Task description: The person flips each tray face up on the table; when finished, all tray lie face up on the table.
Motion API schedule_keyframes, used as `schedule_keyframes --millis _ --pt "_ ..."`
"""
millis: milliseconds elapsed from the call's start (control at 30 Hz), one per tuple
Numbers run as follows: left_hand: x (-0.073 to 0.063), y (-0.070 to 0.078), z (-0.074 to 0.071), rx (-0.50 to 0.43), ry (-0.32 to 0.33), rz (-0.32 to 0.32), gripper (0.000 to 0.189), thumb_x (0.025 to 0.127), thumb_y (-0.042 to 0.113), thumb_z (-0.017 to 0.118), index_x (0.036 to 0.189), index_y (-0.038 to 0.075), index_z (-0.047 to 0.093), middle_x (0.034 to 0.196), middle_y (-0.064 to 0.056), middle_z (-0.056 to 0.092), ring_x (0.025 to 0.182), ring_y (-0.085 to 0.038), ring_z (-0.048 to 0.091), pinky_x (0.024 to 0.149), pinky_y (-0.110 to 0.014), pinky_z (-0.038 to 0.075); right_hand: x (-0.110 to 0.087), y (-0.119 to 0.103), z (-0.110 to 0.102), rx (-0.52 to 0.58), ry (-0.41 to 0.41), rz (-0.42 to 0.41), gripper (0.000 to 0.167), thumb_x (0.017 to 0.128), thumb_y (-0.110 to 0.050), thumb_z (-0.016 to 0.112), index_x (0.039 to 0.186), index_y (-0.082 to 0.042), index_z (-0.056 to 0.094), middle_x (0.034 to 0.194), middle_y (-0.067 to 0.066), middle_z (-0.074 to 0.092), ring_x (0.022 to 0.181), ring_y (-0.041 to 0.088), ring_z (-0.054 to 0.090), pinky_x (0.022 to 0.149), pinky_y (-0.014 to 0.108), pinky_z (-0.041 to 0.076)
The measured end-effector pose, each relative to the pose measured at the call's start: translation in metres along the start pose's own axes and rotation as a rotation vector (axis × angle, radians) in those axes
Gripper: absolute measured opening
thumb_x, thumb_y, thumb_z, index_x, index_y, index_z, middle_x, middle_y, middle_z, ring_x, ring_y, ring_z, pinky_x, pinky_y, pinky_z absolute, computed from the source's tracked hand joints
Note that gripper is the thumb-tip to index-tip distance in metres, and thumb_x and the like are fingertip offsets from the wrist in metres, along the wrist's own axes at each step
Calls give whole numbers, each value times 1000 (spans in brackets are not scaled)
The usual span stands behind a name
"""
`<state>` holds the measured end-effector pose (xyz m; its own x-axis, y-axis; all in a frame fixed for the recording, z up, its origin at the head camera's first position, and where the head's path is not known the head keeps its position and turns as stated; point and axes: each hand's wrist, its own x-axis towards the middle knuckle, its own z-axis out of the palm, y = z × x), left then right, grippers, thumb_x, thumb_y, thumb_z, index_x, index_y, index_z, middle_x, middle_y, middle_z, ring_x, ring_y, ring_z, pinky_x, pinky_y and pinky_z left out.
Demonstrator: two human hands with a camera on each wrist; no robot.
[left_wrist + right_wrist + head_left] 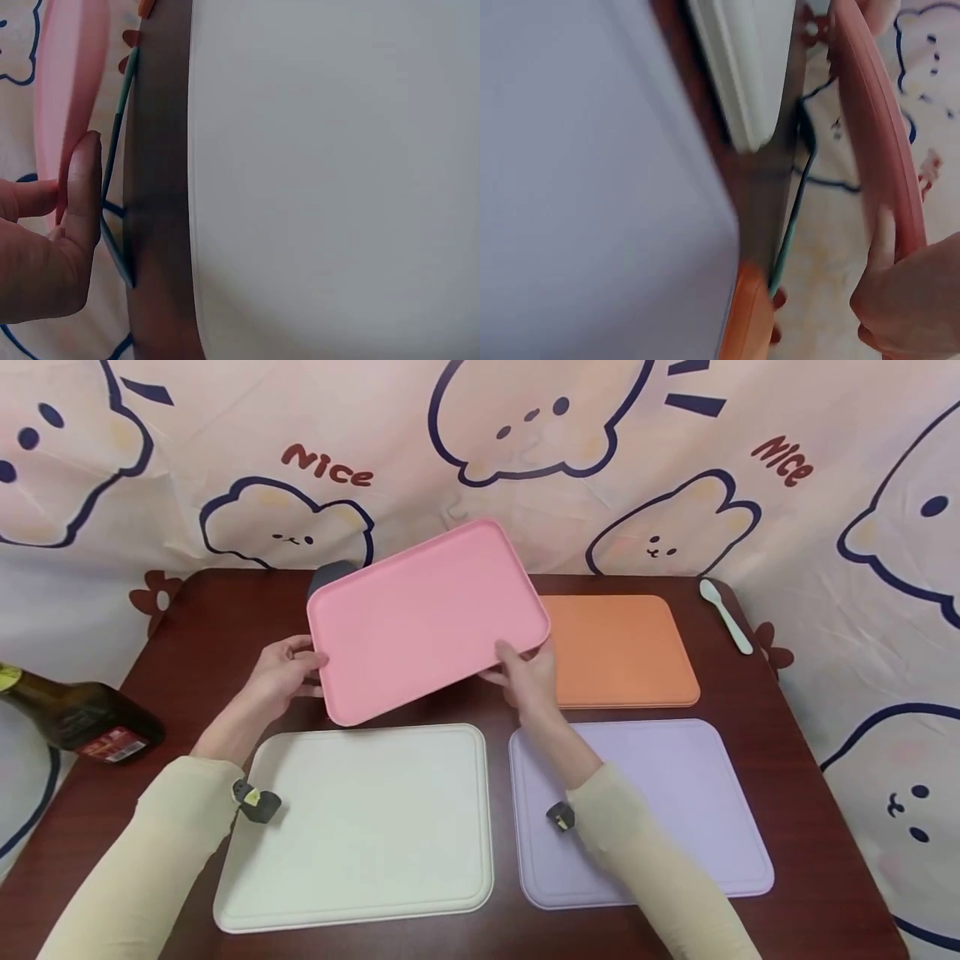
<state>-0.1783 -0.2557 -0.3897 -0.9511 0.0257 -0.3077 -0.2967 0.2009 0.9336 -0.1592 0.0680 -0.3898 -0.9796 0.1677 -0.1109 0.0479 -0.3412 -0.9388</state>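
Both hands hold a pink tray with a raised rim, lifted and tilted above the far side of the table. My left hand pinches its left edge, and in the left wrist view the thumb and fingers lie on opposite faces. At the near right corner my right hand grips the rim, thumb on the upper face. Behind the tray lies a long utensil with a green handle; only its dark head shows in the head view, the handle being hidden.
In front lie a white board and a lilac board, below my forearms. An orange board is at the back right, a pale green spoon beyond it. At the left edge a dark bottle leans over in view.
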Motion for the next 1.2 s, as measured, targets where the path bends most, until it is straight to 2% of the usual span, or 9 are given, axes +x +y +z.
schedule_keyframes --millis 100,200,367,467,600,767,867,1000,1200 --pt "2 -1 -8 77 22 21 52 99 9 52 144 -5 32 86 8 66 75 -9 66 65 -31 58 14 -6 -15 -213 19 -22 37 97 -14 56 130 0 47 108 16 59 82 18 65 65 29 58" --pt "4 -1 -15 154 53 21 52 100 12 52 145 -3 33 100 -4 67 76 -9 66 66 -33 58 26 -11 -26 -415 5 -31 35 98 -24 54 122 1 58 103 18 65 79 20 66 62 24 55" --pt "8 -2 -26 263 106 9 52 101 16 51 146 -1 33 121 -24 58 75 -7 64 68 -35 58 35 -11 -28 -614 -88 -32 30 93 -16 56 111 6 65 96 22 69 76 25 68 60 27 55" --pt "10 -2 -31 307 139 2 51 100 18 51 145 -2 36 123 -28 55 73 -5 63 68 -35 58 37 -6 -26 -754 -132 -47 25 90 -12 57 105 6 67 92 19 70 75 20 67 61 24 53" --pt "11 -3 -37 378 193 -19 49 99 18 53 142 -3 41 122 -29 56 74 -10 65 68 -37 58 34 4 -21 -926 -198 -81 18 89 -8 57 96 5 68 78 14 68 64 15 63 55 20 50" --pt "14 -5 -45 484 213 -11 47 98 17 53 138 -6 46 120 -31 55 80 -21 65 66 -39 58 29 9 -11 -924 -281 -16 12 89 -1 56 92 8 64 68 13 65 49 18 64 48 25 54" --pt "16 -8 -49 511 209 -8 45 97 16 54 135 -8 48 117 -31 56 75 -18 63 63 -38 58 28 12 -6 -906 -313 40 11 88 3 58 95 10 63 70 17 67 48 21 66 47 29 55" --pt "19 -11 -52 522 212 -21 45 97 16 55 134 -8 50 117 -31 56 71 -13 62 61 -36 58 31 15 -1 -942 -329 46 14 88 6 59 101 10 62 72 18 67 49 19 66 47 27 55" --pt "22 -13 -52 535 220 -42 43 98 17 53 134 -7 50 119 -31 56 84 -28 66 64 -38 58 35 18 3 -981 -345 60 14 87 6 59 100 9 60 69 17 66 49 19 66 46 26 54"
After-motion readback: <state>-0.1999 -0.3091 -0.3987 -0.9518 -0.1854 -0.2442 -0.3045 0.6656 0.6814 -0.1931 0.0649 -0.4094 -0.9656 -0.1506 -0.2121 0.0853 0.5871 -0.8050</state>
